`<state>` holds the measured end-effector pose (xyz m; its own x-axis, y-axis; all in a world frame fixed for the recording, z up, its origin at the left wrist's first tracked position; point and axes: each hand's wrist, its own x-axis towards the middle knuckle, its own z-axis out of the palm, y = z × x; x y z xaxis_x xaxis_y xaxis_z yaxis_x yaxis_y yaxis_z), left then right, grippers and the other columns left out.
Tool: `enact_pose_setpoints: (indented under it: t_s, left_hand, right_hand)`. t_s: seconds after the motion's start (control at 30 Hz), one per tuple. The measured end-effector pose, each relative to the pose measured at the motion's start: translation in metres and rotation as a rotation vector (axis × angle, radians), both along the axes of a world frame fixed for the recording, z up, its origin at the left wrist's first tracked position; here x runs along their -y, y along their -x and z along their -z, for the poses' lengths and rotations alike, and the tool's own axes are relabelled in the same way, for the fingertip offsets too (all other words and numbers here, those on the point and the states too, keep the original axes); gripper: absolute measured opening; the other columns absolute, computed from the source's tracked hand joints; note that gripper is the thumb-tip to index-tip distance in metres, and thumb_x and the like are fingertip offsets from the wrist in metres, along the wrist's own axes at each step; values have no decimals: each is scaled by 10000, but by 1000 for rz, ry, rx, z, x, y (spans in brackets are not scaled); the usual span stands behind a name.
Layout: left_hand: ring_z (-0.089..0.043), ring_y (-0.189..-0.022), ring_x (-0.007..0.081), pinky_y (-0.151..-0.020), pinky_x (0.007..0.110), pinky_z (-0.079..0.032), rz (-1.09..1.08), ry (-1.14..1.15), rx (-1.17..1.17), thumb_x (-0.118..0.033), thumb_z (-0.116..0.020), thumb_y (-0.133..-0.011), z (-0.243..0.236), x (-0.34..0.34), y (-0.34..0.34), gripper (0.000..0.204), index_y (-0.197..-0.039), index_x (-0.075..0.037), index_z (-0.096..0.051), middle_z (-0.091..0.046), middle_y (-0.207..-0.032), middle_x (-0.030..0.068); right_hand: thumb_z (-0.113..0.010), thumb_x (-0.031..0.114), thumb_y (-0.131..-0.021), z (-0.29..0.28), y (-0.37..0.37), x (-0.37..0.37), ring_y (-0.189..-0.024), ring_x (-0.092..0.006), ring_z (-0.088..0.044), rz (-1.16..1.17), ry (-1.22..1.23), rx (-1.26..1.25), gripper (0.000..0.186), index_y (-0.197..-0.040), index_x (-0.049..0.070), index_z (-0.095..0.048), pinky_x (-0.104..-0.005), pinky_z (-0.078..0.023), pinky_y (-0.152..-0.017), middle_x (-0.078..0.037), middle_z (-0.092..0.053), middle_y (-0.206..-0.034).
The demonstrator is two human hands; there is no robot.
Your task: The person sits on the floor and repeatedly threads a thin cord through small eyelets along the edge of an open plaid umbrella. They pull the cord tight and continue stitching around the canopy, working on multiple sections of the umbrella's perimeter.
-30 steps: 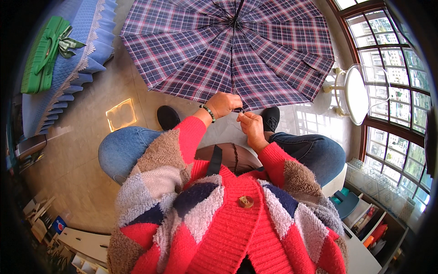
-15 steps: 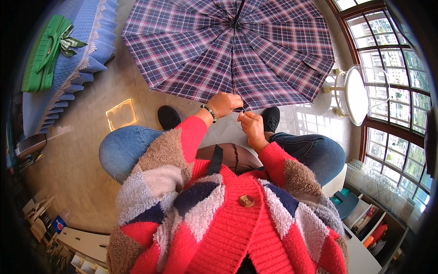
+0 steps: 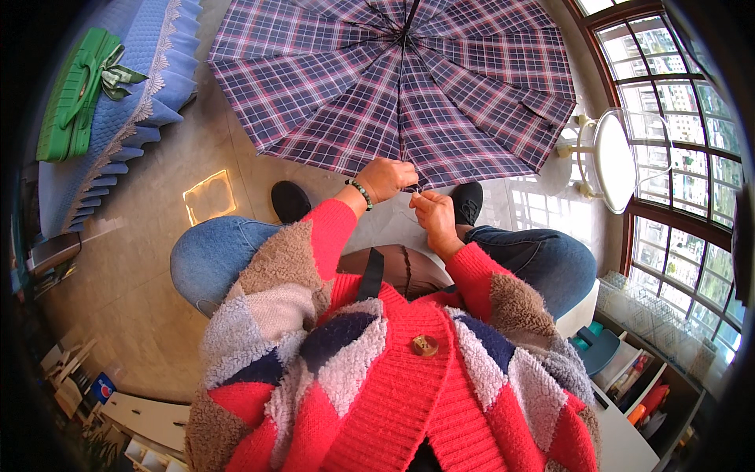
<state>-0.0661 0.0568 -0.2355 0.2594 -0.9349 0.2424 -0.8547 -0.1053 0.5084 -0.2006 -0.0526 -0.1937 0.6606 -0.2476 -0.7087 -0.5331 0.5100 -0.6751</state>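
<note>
Head view: 1 open umbrella, plaid in dark navy, red and white, inner side up with ribs and shaft showing; located at top centre, in front of the seated person, its near edge at the hands.

Left hand: fingers bent and closed on the near edge of the umbrella; 1 beaded bracelet at the wrist.

Right hand: just beside the left, thumb and forefinger pinched on 1 small thin piece at the umbrella's edge; too small to tell what it is.

Clothing: 1 cardigan, red with brown, grey, white and navy patches, 1 brown button; blue jeans, knees spread; 2 black shoes below the umbrella's edge.

Left side: 1 green case with 1 ribbon bow, lying on 1 blue quilted cover with lace trim.

Right side: 1 white round-topped stool, near brown-framed windows; lower down, 1 open drawer holding assorted items.

Underfoot: pale tiled floor.
</note>
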Motion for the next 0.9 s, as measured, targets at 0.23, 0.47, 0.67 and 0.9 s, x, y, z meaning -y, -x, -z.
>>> enact_pose_setpoints:
  t_s: [0.23, 0.47, 0.67, 0.9]
  left_hand:
    - [-615, -765, 195, -672, 307, -511, 82, -4, 75, -105, -518, -777, 5, -1, 4, 53, -743, -123, -554, -554, -775, 19]
    - [-604, -779, 234, -709, 347, -496, -77, 102, -83, -60, -547, -758, -4, -5, 7, 115, -838, -110, -612, -581, -816, 26]
    - [-585, -603, 213, -540, 336, -438, -1092, 112, -758, -220, -585, -837, -21, -16, 52, 141, -802, -83, -585, -609, -735, 63]
    - [-597, -610, 159, -524, 274, -435, -1203, -113, -1873, -275, -472, -901, -8, -27, 88, 241, -812, -67, -553, -626, -756, 46]
  right_hand:
    - [-580, 132, -840, 0, -6, -1, -365, -38, -264, 25, 36, -96, 210, -660, 29, -541, -230, -145, -372, 77, -345, -481]
    - [-565, 130, -844, 4, -8, 0, -367, -55, -280, -39, -70, -140, 206, -673, 16, -547, -241, -169, -366, 51, -362, -480]
    - [-562, 131, -837, 10, -2, -8, -362, -74, -319, -49, -97, -161, 199, -694, -6, -571, -252, -209, -348, 20, -408, -488]
    - [-527, 110, -838, 16, 6, -10, -390, -71, -303, -89, -18, -139, 174, -727, -11, -585, -256, -195, -379, 41, -379, -494]
